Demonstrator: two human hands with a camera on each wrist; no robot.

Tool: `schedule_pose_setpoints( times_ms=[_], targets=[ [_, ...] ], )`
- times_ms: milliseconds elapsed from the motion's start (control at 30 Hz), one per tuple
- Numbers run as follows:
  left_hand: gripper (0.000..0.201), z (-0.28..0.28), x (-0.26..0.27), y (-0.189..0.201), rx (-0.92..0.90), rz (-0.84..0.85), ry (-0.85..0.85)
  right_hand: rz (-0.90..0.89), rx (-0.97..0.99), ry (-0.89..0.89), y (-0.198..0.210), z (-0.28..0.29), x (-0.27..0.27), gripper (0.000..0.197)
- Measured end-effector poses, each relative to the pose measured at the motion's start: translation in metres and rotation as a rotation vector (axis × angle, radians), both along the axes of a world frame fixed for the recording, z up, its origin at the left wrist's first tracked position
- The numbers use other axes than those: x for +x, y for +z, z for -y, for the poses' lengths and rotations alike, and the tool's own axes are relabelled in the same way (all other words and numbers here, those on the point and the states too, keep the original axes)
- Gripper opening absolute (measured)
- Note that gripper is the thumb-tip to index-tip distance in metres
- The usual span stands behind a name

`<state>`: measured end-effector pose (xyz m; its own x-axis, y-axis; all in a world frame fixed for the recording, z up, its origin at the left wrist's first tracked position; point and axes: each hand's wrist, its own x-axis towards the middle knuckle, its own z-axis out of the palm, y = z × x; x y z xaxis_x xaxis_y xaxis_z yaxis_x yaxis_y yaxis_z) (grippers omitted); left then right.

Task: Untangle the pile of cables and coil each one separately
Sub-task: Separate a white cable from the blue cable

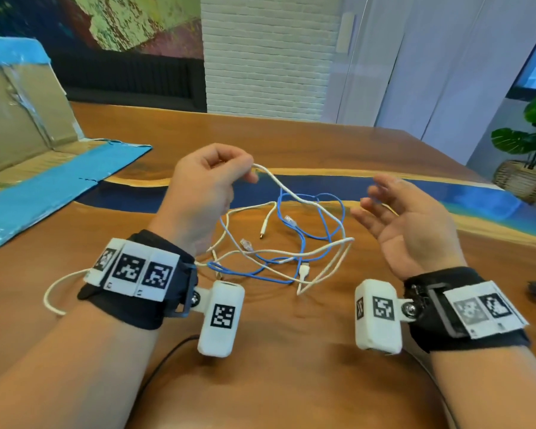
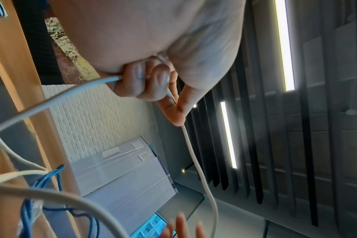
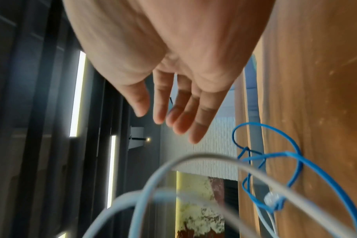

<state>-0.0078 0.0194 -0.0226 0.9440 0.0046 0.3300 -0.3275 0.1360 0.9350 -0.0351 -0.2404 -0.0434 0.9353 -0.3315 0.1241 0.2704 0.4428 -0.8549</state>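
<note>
The step in hand looks like the untangling itself, with no cable yet coiled. The left hand [image 1: 205, 184] is raised above the wooden surface [image 1: 291, 351], its grip narrow: fingers and thumb curl round one white cable [image 1: 294, 196] and pinch it, which the left wrist view confirms, the strand passing under the curled fingertips [image 2: 141, 75] and hanging down from there. From that pinch the white cable drops into the pile lying on the surface between the two wrists, where it crosses a thin blue cable [image 1: 325, 224] with clear plugs at its ends and at least one more white strand with small connectors. The right hand [image 1: 412, 218] hovers palm-up just beside the pile, its grip wide and relaxed, holding nothing; the right wrist view shows straight fingers [image 3: 196, 119] with the loops below them. The next move probably calls for the free right hand to catch either the lifted white strand lower down or the blue loop, and draw one out through the other without tightening the crossing. As for writing, no brand or readable text shows; the only markings are black-and-white square code tags on the wristbands [image 1: 136, 270] and camera housings. A flattened cardboard box with blue tape [image 1: 28, 144] lies at far left.
</note>
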Motion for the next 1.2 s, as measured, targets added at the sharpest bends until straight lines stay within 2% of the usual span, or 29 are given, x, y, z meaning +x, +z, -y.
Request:
schedule_pose_setpoints(
  times_ms=[100, 167, 233, 267, 300, 367, 467, 533, 600, 667, 733, 800, 867, 967, 1033, 1067, 1133, 1200],
  targets=[
    [0.004, 0.011, -0.005, -0.004, 0.052, 0.024, -0.088, 0.056, -0.138, 0.305, 0.001, -0.023, -0.01, 0.042],
    [0.006, 0.014, -0.006, -0.004, 0.088, 0.024, -0.129, 0.044, -0.365, 0.392, -0.001, -0.037, -0.016, 0.039],
    [0.005, 0.011, -0.004, -0.005, 0.164, 0.007, -0.151, 0.061, -0.484, 0.318, -0.002, -0.042, -0.017, 0.016],
    [0.009, 0.009, -0.002, -0.006, 0.217, -0.016, -0.163, 0.073, -0.456, 0.245, -0.002, -0.039, -0.015, 0.02],
    [0.017, 0.006, -0.001, -0.007, 0.269, -0.045, -0.175, 0.079, -0.376, 0.174, 0.0, -0.034, -0.013, 0.028],
    [0.031, 0.003, 0.0, -0.006, 0.334, -0.102, -0.174, 0.113, -0.164, 0.038, 0.008, -0.02, -0.01, 0.03],
    [0.035, -0.001, 0.003, -0.003, 0.266, -0.14, -0.093, 0.114, 0.036, -0.168, 0.015, 0.009, -0.007, 0.023],
    [0.031, -0.003, 0.004, -0.001, 0.141, -0.166, -0.072, 0.056, 0.02, -0.286, 0.013, 0.024, -0.004, 0.015],
    [0.028, -0.003, 0.003, 0.001, 0.056, -0.176, -0.091, -0.021, -0.152, -0.373, 0.008, 0.029, 0.0, 0.01],
    [0.028, -0.002, 0.003, 0.001, 0.045, -0.152, -0.087, -0.079, -0.493, -0.382, 0.002, 0.028, 0.003, 0.014],
    [0.028, -0.001, 0.002, 0.0, 0.102, -0.088, -0.048, -0.088, -0.803, -0.326, -0.001, 0.023, 0.004, 0.024],
    [0.026, 0.001, 0.002, -0.003, 0.193, -0.017, -0.038, -0.039, -0.933, -0.289, 0.001, 0.012, 0.0, 0.03],
    [0.023, 0.006, -0.003, -0.004, 0.287, 0.036, -0.072, 0.094, -0.932, -0.23, 0.003, -0.003, -0.005, 0.034],
    [0.021, 0.016, -0.012, -0.006, 0.387, 0.079, -0.172, 0.257, -0.877, 0.044, -0.001, -0.034, -0.013, 0.037],
    [0.023, 0.02, -0.017, -0.006, 0.418, 0.064, -0.24, 0.277, -0.911, 0.156, -0.005, -0.047, -0.016, 0.017],
    [0.026, 0.019, -0.017, -0.006, 0.441, 0.044, -0.269, 0.282, -0.915, 0.151, -0.004, -0.05, -0.017, 0.012],
    [0.039, 0.016, -0.016, -0.006, 0.484, -0.016, -0.312, 0.273, -0.867, 0.031, -0.003, -0.044, -0.014, 0.026],
    [0.047, 0.01, -0.013, -0.004, 0.503, -0.059, -0.302, 0.248, -0.71, -0.117, 0.004, -0.027, -0.01, 0.03]
  ],
)
